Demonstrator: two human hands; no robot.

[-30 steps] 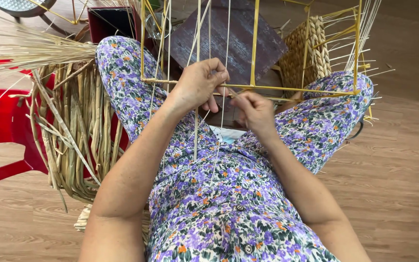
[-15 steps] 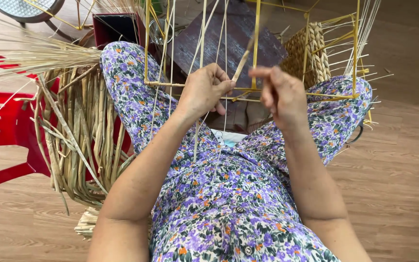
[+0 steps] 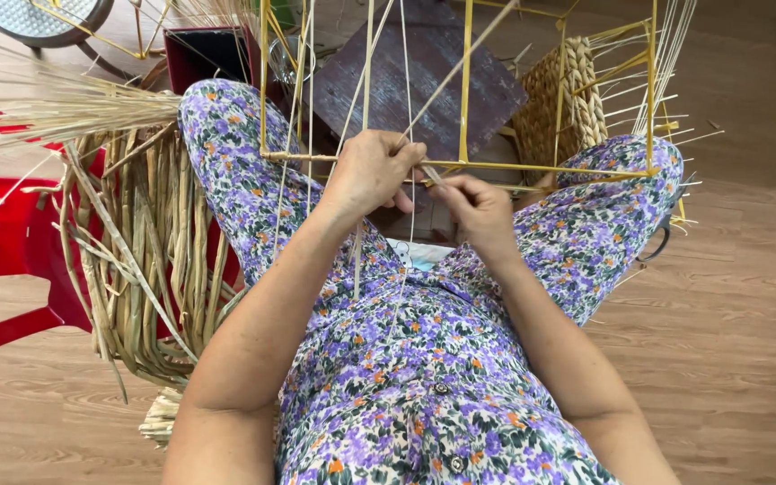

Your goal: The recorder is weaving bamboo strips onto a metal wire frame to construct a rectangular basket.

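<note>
So I'm sitting with the yellow wire frame (image 3: 532,167) across my knees, and both hands are right in the middle of it. My left hand (image 3: 372,171) is curled shut around the frame's near bar and the pale strands (image 3: 403,81) running up from it, though I honestly can't tell which strand the fingers actually have, since the knuckles cover that bit. My right hand (image 3: 476,205) sits just at 4 o'clock of the left, fingers pinched closed on a thin pale strip (image 3: 460,72) that slants away toward 1 o'clock and runs out of the top of the shot. The pinch point itself is tucked between the two hands, hard to make out.

The frame's far side is cut off at 12 o'clock. Behind it there's a dark wooden board (image 3: 424,81), and at 2 o'clock a woven basket piece (image 3: 560,108), partly blocked by the frame. At 9 o'clock a big bundle of dried grass (image 3: 145,242) hangs over a red plastic chair (image 3: 2,260), which is mostly out of frame. Wood floor (image 3: 729,341) all around.
</note>
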